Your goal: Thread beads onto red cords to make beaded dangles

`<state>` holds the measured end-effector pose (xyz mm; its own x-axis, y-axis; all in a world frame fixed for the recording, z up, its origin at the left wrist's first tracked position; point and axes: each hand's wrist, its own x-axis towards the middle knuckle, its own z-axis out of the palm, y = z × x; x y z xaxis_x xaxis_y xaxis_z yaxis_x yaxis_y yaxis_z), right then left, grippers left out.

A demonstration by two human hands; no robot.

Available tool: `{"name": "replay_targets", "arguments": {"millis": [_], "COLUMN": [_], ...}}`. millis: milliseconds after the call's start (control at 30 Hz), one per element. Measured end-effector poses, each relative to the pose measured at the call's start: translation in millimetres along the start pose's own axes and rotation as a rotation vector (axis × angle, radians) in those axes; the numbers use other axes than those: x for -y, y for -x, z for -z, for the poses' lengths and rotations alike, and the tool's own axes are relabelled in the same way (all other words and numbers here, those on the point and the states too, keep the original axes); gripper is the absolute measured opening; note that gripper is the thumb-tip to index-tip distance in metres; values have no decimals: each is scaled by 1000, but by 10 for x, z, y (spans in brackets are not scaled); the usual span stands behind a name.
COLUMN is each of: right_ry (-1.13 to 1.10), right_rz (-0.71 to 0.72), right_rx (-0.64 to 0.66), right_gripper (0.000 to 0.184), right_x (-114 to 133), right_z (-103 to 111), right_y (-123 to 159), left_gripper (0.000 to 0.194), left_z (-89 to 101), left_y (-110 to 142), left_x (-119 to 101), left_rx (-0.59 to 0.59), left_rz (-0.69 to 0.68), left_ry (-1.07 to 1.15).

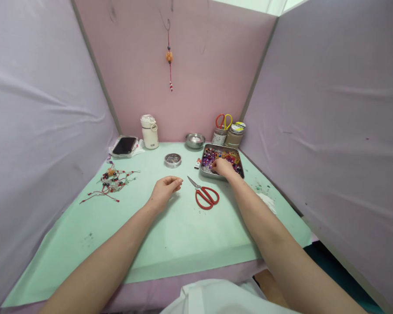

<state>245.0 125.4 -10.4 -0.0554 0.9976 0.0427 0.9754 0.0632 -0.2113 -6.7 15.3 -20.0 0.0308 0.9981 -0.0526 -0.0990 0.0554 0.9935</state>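
Observation:
My left hand (165, 190) hovers low over the green cloth, thumb and fingertips pinched together; whatever is between them is too small to make out. Inside a metal tray (212, 175) at the right, my right hand (223, 167) dips its bent fingers among the beads (209, 157), mostly purple with some gold and red. Its fingertips come together there, and I cannot see what they hold. Between the two hands lie scissors (207, 197) with red handles, their blades pointing away to the left. A small red-and-white tube (198, 163) rests beside the tray's left side.
A round container of small pieces (173, 160), a metal bowl (195, 140), a white bottle (149, 132) and a phone (125, 145) stand or lie toward the back. Beaded strings (113, 181) lie left. Jar (235, 134) and scissors holder (219, 136) are back right. A beaded pendant (169, 56) hangs behind.

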Motion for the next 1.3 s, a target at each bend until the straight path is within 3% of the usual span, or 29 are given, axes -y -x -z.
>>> {"name": "replay_targets", "arguments": {"millis": [500,700,767,833,933,1033,1167,1300], "right_ry": [-11,-55,-198,-486,-1014,-1356,-1561,-1609], "right_rz": [66,101,163,263,389,366,287,272], "right_rx": [19,-134,-251,-281,-85,129,261,286], "right_gripper": [8,18,20,14,12,18,21,21], "right_x": [-56,32,137,283,528,715,820,845], "right_z": [7,72,76,47,-40,-123,-175,-184], "right_y": [7,93,139,194,301,416,507,524], "left_gripper": [37,38,37,36,35,33,32,29], "left_z": [6,-16,-27,-33,-34,-31,-28,-21], "left_y": [3,0,8,18,33,44,49,39], "left_x": [-7,-5,-14,-27,-52,-72,-79,-60], "left_rx": [6,0,7,17,30,27,24,28], "left_rz": [8,16,23,28,32,25,-1,-11], "left_ry": [-13,29,44,59,87,112,122,129]}}
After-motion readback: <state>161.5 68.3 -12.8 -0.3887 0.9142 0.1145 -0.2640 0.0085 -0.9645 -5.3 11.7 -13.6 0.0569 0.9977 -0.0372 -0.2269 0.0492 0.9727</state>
